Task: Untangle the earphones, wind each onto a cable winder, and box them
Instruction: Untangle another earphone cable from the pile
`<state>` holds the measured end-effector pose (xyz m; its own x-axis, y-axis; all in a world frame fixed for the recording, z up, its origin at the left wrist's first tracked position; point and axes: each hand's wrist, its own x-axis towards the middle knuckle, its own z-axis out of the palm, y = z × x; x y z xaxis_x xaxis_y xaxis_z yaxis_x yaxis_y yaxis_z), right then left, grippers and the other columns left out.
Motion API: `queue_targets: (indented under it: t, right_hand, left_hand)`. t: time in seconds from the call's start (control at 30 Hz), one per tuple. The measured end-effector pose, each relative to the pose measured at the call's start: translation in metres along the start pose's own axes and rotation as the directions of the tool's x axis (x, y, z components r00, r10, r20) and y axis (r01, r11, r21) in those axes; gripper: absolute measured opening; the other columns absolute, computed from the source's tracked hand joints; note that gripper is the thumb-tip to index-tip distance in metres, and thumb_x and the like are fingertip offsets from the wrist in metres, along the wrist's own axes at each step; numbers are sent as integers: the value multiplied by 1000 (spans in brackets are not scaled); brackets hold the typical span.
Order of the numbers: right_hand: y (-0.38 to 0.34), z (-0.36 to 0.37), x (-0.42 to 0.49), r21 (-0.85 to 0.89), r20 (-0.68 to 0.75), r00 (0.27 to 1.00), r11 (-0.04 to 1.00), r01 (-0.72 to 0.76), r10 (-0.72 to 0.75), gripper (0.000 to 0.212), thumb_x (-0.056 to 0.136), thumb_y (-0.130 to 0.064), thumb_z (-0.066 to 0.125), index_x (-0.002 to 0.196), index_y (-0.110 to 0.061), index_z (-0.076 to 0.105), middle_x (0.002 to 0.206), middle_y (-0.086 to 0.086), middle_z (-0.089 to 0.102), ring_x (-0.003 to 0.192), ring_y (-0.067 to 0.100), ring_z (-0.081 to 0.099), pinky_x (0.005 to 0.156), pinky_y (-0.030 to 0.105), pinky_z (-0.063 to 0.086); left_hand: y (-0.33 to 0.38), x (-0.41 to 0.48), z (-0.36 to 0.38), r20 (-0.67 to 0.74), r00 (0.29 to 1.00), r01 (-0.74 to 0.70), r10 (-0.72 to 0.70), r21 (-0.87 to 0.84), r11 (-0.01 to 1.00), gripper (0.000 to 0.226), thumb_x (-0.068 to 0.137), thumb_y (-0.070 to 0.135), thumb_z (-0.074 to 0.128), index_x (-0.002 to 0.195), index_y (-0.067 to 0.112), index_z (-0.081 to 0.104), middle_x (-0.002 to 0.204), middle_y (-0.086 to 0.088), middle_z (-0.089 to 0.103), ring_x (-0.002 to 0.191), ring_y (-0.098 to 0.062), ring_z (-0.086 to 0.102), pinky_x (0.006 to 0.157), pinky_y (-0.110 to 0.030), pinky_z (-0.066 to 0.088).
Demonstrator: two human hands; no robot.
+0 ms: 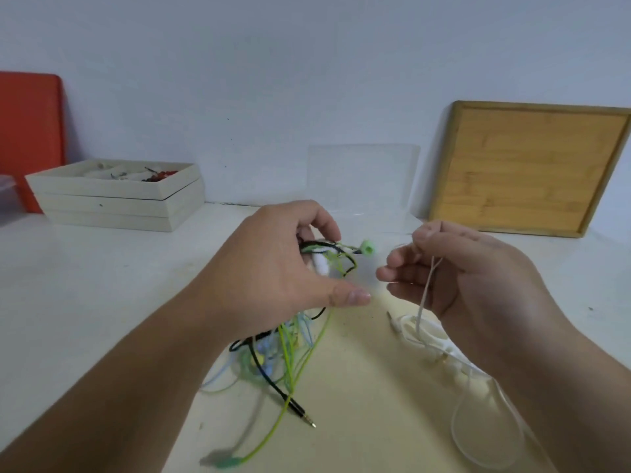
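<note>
Trays (pixel 116 199), cream and stacked, sit far off beyond my view of the left fingers, by a red board (pixel 27 131) leaning on the wall; the top tray's compartments hold small bits, some red and dark, too small for me to name. Behind both sets of fingertips stands a clear box (pixel 362 179), and beyond the right fingers a wooden tray (pixel 526 169) leans against the wall. On my feed the left hand (pixel 273 268) is raised above the table (pixel 85 285), fingers curled round a tangle of earphones (pixel 283 349) in black, green, blue and white, thumb stretched out flat beneath. A green earbud (pixel 368 248) pokes out just past those fingertips, while most of the tangle hangs below the thumb and spreads onto the table, with a black jack plug (pixel 304 416) lying at its near end. Just beside it, not touching, the right hand (pixel 471 278) is held up with fingers bent inward, pinching a white cable (pixel 425 295) near the thumb. That cable drops straight below the fingers to a white coil (pixel 423 332) on the table and loops on beneath the wrist.
</note>
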<state>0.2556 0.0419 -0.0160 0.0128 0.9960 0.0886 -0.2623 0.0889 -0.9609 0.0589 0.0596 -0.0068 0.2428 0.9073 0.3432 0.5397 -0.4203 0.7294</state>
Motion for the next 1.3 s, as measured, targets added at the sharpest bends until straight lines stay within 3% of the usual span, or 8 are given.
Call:
queue_targets:
  t: [0.2, 0.43, 0.57, 0.7, 0.83, 1.0, 1.1, 1.3]
  right_hand:
    - [-6, 1, -2, 150, 33, 999, 988, -42, 38, 29, 95, -7, 43, 69, -11, 57, 78, 21, 72, 73, 33, 74, 58, 30, 60]
    - [1, 3, -2, 86, 119, 992, 995, -55, 45, 11, 89, -11, 50, 78, -11, 53, 85, 20, 74, 73, 28, 72, 61, 29, 56]
    - [2, 0, 0, 121, 97, 993, 990, -73, 61, 17, 93, -8, 47, 78, -12, 54, 79, 16, 73, 69, 26, 72, 59, 26, 58]
    - [2, 1, 0, 136, 119, 989, 986, -100, 84, 21, 89, -11, 50, 69, -14, 56, 64, 9, 64, 63, 24, 65, 65, 32, 51]
    - [6, 1, -1, -7, 131, 990, 999, -48, 48, 13, 82, -14, 55, 69, -12, 53, 54, 7, 45, 55, 21, 44, 62, 32, 38]
    - [10, -2, 4, -42, 6, 999, 999, -32, 32, 26, 96, -9, 51, 70, -7, 56, 48, 0, 24, 51, 18, 19, 48, 28, 18]
    - [8, -3, 5, -43, -6, 1000, 999, -9, 9, 27, 96, -7, 49, 69, -7, 54, 49, 1, 27, 48, 17, 23, 46, 26, 22]
    - [0, -4, 4, 83, -3, 999, 996, -39, 40, 23, 98, -11, 45, 75, -11, 51, 66, 11, 60, 54, 21, 55, 51, 27, 45]
  left_hand:
    - [-7, 4, -2, 157, 986, 87, -59, -183, 979, 4, 88, 21, 73, 85, 23, 75, 79, 6, 76, 71, -4, 67, 78, -24, 50]
    - [-12, 3, -5, 399, 915, 176, -57, -269, 947, 19, 66, 20, 79, 82, 17, 70, 82, 0, 74, 75, -9, 66, 74, -18, 53]
    - [-10, 3, -5, 356, 928, 242, -108, -357, 902, 19, 77, 37, 78, 79, 18, 74, 74, 0, 72, 67, -13, 60, 67, -25, 50]
    - [-13, 4, -1, 235, 961, 211, -145, -285, 935, 20, 83, 46, 70, 87, 28, 78, 79, 1, 69, 74, -24, 55, 81, -43, 44]
    - [-7, 5, 5, -17, 995, 90, -95, -175, 980, 19, 95, 32, 63, 85, 35, 79, 77, 8, 74, 73, -7, 67, 81, -32, 50]
    - [-12, 12, 1, -234, 951, 123, -201, -307, 944, 23, 91, 31, 56, 77, 28, 75, 73, -2, 73, 70, -30, 60, 79, -45, 51]
    - [-12, 12, -1, -223, 941, 179, -255, -313, 933, 37, 100, 18, 51, 70, 25, 71, 72, 5, 73, 70, -13, 60, 79, -35, 45]
    - [-3, 10, -4, 13, 964, 250, -267, -400, 882, 33, 77, 16, 51, 44, 11, 56, 88, -12, 78, 91, -36, 69, 92, -44, 50]
